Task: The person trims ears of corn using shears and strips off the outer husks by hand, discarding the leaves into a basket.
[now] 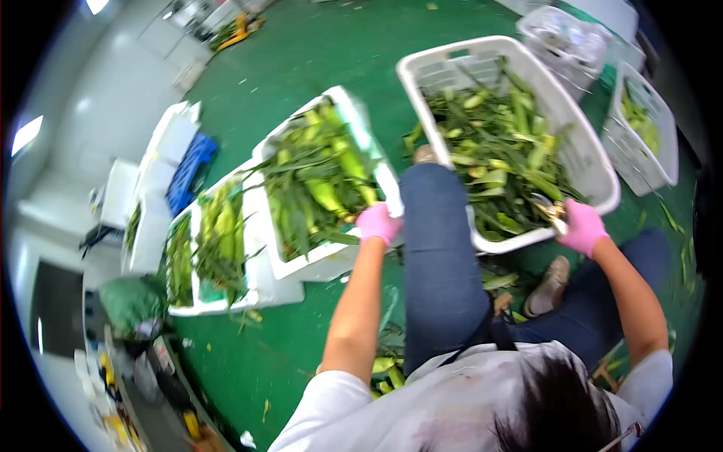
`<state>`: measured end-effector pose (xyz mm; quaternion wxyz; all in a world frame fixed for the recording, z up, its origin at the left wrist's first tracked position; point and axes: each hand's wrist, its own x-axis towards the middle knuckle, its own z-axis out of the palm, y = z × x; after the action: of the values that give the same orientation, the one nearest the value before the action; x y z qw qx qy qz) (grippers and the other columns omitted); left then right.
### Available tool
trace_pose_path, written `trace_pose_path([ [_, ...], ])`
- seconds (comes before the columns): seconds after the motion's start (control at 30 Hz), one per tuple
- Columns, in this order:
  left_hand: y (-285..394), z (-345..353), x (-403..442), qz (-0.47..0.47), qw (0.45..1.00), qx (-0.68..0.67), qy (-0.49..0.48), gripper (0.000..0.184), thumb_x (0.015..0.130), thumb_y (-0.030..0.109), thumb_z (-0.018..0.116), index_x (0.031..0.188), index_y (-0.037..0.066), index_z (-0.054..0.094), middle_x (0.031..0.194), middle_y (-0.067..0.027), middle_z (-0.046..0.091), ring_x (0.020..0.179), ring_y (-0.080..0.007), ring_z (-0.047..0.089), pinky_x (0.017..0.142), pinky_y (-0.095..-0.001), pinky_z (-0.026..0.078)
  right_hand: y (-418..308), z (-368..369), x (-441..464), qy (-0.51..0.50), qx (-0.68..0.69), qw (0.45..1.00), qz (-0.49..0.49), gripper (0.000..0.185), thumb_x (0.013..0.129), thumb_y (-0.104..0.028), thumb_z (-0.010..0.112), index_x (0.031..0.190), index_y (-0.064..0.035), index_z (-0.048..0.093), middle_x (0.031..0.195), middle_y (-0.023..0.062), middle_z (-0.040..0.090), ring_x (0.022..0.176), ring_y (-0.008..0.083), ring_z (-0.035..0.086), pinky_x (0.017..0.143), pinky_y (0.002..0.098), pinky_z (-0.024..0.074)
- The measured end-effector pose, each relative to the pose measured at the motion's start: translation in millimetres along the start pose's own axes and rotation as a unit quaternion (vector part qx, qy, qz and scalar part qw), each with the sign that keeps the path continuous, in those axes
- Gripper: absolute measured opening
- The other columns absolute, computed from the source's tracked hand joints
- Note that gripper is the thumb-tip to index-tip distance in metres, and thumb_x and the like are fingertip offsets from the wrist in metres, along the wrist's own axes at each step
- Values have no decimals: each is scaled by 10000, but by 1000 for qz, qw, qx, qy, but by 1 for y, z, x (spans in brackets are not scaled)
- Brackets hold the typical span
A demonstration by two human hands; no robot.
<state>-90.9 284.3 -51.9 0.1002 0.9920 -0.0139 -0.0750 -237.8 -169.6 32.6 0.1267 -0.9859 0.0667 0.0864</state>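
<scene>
My left hand [379,224], in a pink glove, is closed at the near right corner of a white foam box [331,265]. Its fingers grip the near end of a green ear of corn [354,167] lying on the heap in that box. In my right hand [584,228], also gloved in pink, is a pair of pruning shears [556,218] with pale handles. The blades point over the near right part of a large white basket [608,177]. Cut husks and leaves [497,162] fill much of that basket.
More foam boxes of corn [224,226] stand at the left, beside a blue crate [190,173]. A smaller white basket [636,177] with husks is at the right, near a basket of clear plastic bags [565,41]. Corn ears [388,373] and scraps lie on the green floor [301,343].
</scene>
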Motion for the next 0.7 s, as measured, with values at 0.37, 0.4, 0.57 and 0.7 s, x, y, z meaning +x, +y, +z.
trace_pose_path([
  [0.37,-70,-43,-165,208,962,58,-166,439,779,388,798,1013,51,642,1019,-135,626,849,-336,661,778,-447,515,-24,-11,-34,-62,9,997,-38,442,607,-188,784,933,-21,536,865,233,603,854,439,600,773,488,496],
  [0.4,-74,-43,-160,239,961,3,-137,420,793,369,792,1034,51,661,1050,-132,642,844,-331,663,767,-451,524,-20,-2,-34,-73,-5,997,-18,465,603,-201,791,949,-22,537,874,223,600,873,431,595,789,487,494],
  [0.57,-83,-81,-141,153,964,-195,95,281,877,261,725,1062,51,708,1029,-126,716,921,-306,699,823,-383,552,-21,0,-36,-78,73,994,-31,556,598,-177,829,1045,-26,536,900,193,599,856,377,610,789,447,511],
  [0.7,-51,-56,-42,-70,940,-278,187,238,901,233,691,1030,36,721,1000,-197,709,961,-356,688,859,-408,541,-57,-33,0,-187,524,823,117,472,755,-226,728,1149,-33,551,1007,106,622,762,246,628,755,363,566],
])
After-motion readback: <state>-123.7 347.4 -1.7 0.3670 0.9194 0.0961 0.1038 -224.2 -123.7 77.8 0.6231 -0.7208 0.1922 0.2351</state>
